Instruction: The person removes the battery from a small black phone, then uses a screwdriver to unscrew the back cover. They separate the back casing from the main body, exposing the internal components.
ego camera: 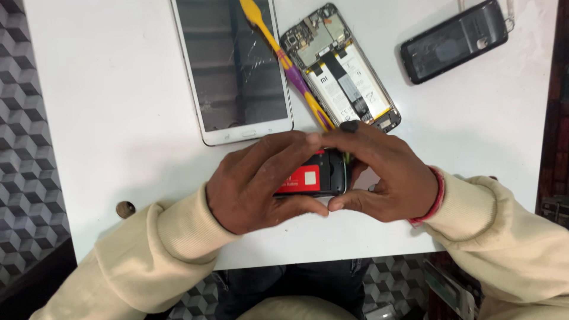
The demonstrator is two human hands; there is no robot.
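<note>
Both hands close around a small black phone [329,173] with its back off, showing a red battery [305,176]. My left hand [258,181] grips it from the left, thumb under the near edge, fingers over the top. My right hand [388,178] holds its right end, index finger arched over the far edge. The phone sits just above the white table [118,112], near its front edge.
Behind the hands lie a white tablet with a cracked screen [234,65], a yellow and purple toothbrush [287,62] across it, an opened smartphone showing its battery and board [339,68], and a black back cover [455,39] at far right. Patterned floor lies to the left.
</note>
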